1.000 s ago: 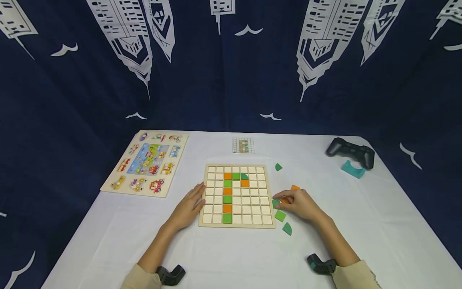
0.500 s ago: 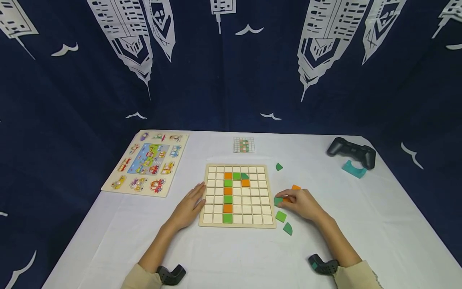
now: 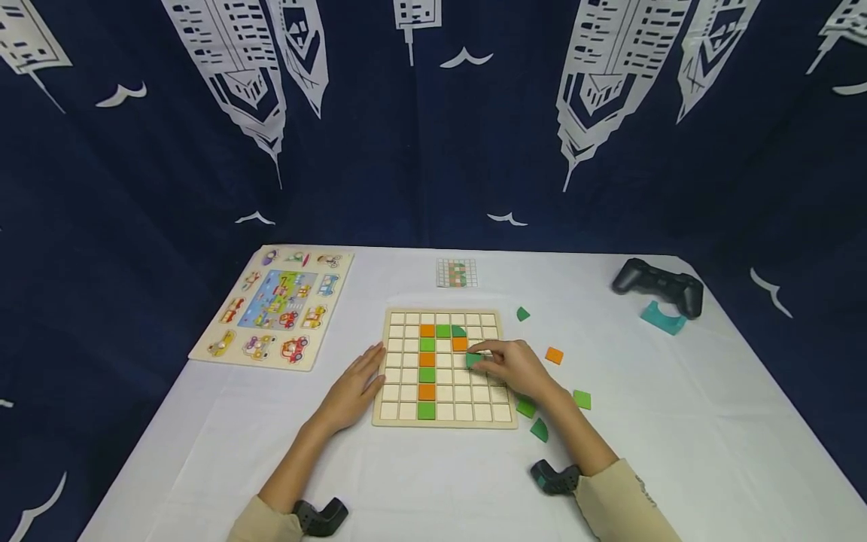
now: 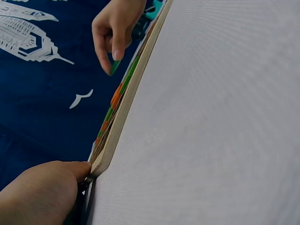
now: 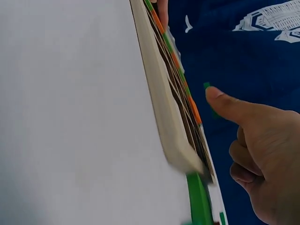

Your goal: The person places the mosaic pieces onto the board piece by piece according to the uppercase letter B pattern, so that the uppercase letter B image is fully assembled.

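Observation:
My right hand [image 3: 518, 367] pinches a dark green tile [image 3: 473, 360] between thumb and fingertips, over the right half of the wooden grid board [image 3: 447, 424]. The tile's outline is partly hidden by the fingers. In the left wrist view this tile [image 4: 114, 68] is above the board, apart from it. A column of alternating orange and green square tiles [image 3: 427, 375] lies in the grid. At its top, a green square [image 3: 443, 331] and a dark green quarter-circle [image 3: 458, 331] continue rightward, with an orange square [image 3: 460, 344] below. My left hand [image 3: 352, 388] rests against the board's left edge, fingers extended.
Right of the board lie a loose orange square [image 3: 554, 355], two light green squares [image 3: 582, 400] and two dark green quarter-circles [image 3: 523, 313]. A pattern card [image 3: 457, 272] is behind the board. A picture puzzle [image 3: 271, 307] lies left; a black game controller [image 3: 658, 287] and teal piece [image 3: 663, 318] sit right.
My right hand has picked up the dark green tile beside the board and carried it left over the grid. A light green square now shows right of my forearm. My left hand stays put.

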Motion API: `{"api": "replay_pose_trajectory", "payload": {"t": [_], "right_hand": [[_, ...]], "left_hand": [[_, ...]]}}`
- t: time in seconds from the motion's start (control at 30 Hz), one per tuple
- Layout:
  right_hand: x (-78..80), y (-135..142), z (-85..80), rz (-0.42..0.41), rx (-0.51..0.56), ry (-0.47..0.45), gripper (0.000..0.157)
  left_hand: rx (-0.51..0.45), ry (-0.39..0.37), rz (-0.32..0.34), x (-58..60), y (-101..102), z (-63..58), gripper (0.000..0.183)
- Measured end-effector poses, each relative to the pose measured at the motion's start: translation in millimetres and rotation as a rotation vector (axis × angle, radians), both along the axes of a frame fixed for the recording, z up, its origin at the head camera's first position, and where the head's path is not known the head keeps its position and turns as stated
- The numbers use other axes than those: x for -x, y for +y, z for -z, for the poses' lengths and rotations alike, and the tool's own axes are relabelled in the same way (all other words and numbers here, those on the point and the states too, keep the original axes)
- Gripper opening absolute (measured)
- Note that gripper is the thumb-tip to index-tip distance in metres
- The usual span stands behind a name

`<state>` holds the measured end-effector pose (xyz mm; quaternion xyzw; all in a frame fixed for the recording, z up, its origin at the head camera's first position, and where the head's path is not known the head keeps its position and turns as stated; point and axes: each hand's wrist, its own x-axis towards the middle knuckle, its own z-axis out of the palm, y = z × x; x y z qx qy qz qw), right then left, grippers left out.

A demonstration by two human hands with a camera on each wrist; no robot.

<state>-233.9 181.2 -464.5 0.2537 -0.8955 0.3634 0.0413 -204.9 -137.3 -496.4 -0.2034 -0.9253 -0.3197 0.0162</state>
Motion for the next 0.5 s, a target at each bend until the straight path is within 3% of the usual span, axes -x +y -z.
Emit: {"api": "replay_pose_trajectory", "payload": {"t": [0.2, 0.5], "right_hand": [[8.7, -17.4, 6.7, -0.013, -0.053, -0.007, 0.023], [12.5, -22.5, 9.9, -0.008, -0.070, -0.018, 0.024]], "left_hand": [[-0.006, -0.002, 0.000, 0.0, -0.4, 0.5, 0.053], [-0.009, 0.005, 0.006, 0.2, -0.9, 0.1, 0.053]]}}
